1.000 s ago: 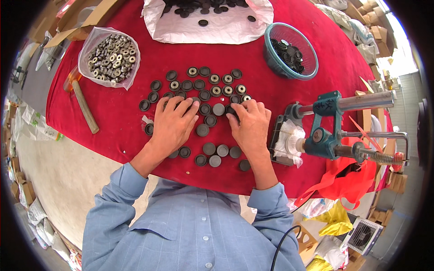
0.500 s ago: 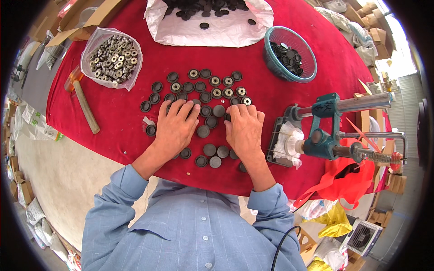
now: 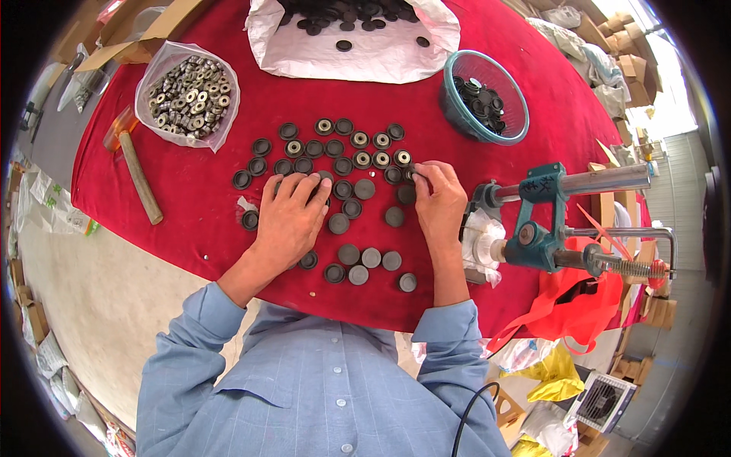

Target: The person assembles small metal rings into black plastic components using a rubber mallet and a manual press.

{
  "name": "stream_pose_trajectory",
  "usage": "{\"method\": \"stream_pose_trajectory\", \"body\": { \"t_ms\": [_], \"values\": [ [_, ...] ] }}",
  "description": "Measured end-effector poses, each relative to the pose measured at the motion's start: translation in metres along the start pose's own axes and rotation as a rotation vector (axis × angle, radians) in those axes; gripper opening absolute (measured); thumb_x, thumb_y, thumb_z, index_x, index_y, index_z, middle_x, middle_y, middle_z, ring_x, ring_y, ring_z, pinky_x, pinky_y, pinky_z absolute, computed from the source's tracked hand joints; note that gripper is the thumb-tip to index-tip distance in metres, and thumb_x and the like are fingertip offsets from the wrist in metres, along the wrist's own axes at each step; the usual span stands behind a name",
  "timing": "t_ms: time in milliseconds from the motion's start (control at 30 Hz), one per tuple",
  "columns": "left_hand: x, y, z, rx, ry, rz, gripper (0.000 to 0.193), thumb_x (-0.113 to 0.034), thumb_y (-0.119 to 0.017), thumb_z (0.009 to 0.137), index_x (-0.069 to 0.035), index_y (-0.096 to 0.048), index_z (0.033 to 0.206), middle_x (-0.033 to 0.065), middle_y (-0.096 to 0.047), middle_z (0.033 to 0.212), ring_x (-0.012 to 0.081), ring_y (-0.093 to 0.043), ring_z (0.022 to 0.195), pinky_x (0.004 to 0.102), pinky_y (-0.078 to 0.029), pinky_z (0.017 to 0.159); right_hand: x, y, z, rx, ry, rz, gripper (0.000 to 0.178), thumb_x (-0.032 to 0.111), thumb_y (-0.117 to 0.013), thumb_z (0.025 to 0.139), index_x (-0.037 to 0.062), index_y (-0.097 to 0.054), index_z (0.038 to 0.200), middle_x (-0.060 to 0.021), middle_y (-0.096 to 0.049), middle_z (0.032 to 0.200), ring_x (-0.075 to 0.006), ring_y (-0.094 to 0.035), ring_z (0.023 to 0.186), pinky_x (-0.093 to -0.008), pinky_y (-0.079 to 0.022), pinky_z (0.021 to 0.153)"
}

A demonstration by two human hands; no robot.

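Observation:
On the red cloth lie several round black caps (image 3: 364, 189), some hollow side up and some flat side up. Metal ring-shaped bearings (image 3: 359, 139) sit in a few caps of the far rows. My left hand (image 3: 289, 217) rests palm down over the left part of this group, its fingers bent and a little apart. Its fingertips touch caps that it partly hides. At the right end of the group, my right hand (image 3: 442, 202) pinches a black cap (image 3: 410, 173) between thumb and fingers; the hand covers part of it.
A bag of bearings (image 3: 190, 99) and a hammer (image 3: 140, 175) lie left. The white sack (image 3: 343, 65) at the far side and the teal basket (image 3: 518, 114) hold black parts. A green hand press (image 3: 541, 221) stands right, beside a red bag (image 3: 567, 308).
My right hand has moved right from the middle caps to the cap at the row's right end, uncovering caps below it. My left hand stays nearly in place.

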State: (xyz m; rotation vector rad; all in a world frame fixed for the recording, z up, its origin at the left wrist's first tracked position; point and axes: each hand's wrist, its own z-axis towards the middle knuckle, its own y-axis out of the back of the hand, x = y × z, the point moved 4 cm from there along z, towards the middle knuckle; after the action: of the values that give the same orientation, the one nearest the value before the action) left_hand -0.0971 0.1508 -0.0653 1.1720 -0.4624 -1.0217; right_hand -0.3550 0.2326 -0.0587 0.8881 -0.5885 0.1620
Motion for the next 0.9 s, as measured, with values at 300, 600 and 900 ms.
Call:
{"method": "stream_pose_trajectory", "body": {
  "t_ms": [300, 600, 900],
  "values": [
    [0.001, 0.001, 0.000, 0.004, 0.013, -0.031, 0.047, -0.018, -0.075, 0.095, -0.004, -0.068, 0.139, 0.0114, -0.064, 0.135, 0.0314, -0.058, 0.129, 0.0533, -0.042, 0.114, -0.001, -0.003, -0.003, -0.015, 0.018, 0.022, 0.020, 0.000, -0.075, 0.093, 0.0052, -0.076, 0.112, -0.0108, -0.076, 0.114, -0.0349, -0.077, 0.093, -0.0423, -0.063, 0.082],
    [0.000, -0.001, -0.001, 0.008, 0.014, -0.052, 0.052, -0.018, -0.077, 0.092, -0.003, -0.067, 0.141, 0.0125, -0.063, 0.136, 0.0321, -0.058, 0.129, 0.0532, -0.042, 0.114, -0.004, -0.005, -0.013, 0.109, 0.097, -0.133, 0.022, -0.001, -0.072, 0.093, 0.0047, -0.078, 0.113, -0.0113, -0.077, 0.118, -0.0335, -0.076, 0.103, -0.0435, -0.063, 0.088],
    [-0.001, -0.002, -0.002, 0.009, 0.015, -0.033, 0.053, -0.021, -0.078, 0.093, -0.003, -0.066, 0.142, 0.0122, -0.061, 0.138, 0.0311, -0.056, 0.131, 0.0544, -0.040, 0.115, 0.005, -0.009, -0.043, 0.120, 0.200, -0.368, 0.056, -0.009, -0.069, 0.082, 0.0040, -0.071, 0.136, -0.0128, -0.070, 0.145, -0.0316, -0.073, 0.120, -0.0442, -0.062, 0.099]
  ]
}}
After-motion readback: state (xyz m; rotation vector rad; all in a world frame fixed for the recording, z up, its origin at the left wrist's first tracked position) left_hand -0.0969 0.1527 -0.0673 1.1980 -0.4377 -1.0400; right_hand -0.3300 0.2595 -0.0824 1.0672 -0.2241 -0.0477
